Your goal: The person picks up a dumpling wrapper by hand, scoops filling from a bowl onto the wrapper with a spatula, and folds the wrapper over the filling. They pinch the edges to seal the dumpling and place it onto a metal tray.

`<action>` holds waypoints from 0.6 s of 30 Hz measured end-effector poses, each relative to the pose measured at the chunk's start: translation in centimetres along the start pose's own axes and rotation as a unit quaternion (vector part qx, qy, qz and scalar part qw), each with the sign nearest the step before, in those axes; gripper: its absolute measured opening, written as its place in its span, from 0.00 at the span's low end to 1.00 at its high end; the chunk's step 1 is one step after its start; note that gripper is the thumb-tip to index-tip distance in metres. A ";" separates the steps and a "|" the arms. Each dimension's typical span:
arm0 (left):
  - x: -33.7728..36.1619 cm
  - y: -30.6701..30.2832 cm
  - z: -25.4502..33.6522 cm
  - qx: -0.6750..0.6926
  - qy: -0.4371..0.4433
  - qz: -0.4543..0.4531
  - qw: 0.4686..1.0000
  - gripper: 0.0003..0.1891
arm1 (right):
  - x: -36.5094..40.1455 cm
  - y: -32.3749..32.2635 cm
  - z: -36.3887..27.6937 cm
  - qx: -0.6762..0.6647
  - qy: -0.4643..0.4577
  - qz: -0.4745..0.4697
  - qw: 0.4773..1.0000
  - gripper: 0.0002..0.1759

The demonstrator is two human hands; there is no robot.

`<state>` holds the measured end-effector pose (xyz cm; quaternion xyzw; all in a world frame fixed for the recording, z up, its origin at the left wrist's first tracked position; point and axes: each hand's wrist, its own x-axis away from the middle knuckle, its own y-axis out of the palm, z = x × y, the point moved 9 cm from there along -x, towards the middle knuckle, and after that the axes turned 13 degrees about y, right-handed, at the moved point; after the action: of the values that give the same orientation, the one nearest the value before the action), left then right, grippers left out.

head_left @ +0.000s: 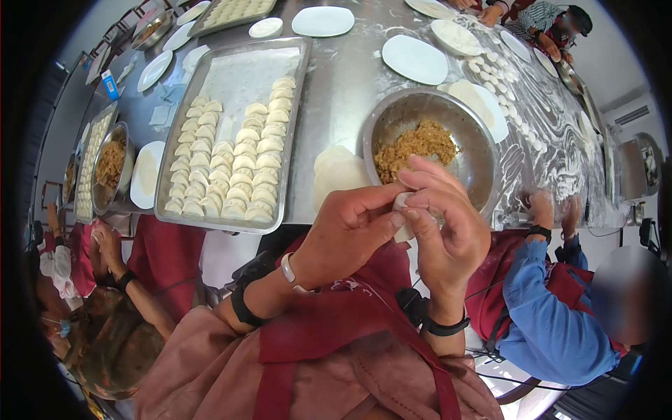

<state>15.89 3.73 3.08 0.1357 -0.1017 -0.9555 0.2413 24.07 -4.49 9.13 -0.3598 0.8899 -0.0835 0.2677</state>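
Note:
Both my hands meet in front of my apron, at the table's near edge. My left hand pinches one side of a small pale dumpling, and my right hand has thumb and fingers closed on its other side. Fingers cover most of the dumpling, so its seam is hidden. Just beyond them stands a steel bowl with brown minced filling in it. Left of the bowl lie flat round wrappers. A metal tray farther left bears rows of folded dumplings.
White plates are spread over the steel table. At right, a floured area holds small dough pieces, and a co-worker in blue sleeves works there. Another person stands at left, near a second filling bowl.

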 end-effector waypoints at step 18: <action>0.2 0.2 -0.3 0.017 0.009 -0.009 1.000 0.12 | 0.2 0.3 0.5 -0.034 0.008 -0.023 0.999 0.07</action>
<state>15.83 3.43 2.83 0.1494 -0.1144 -0.9546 0.2309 24.09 -4.39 8.55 -0.3884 0.8858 -0.0626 0.2461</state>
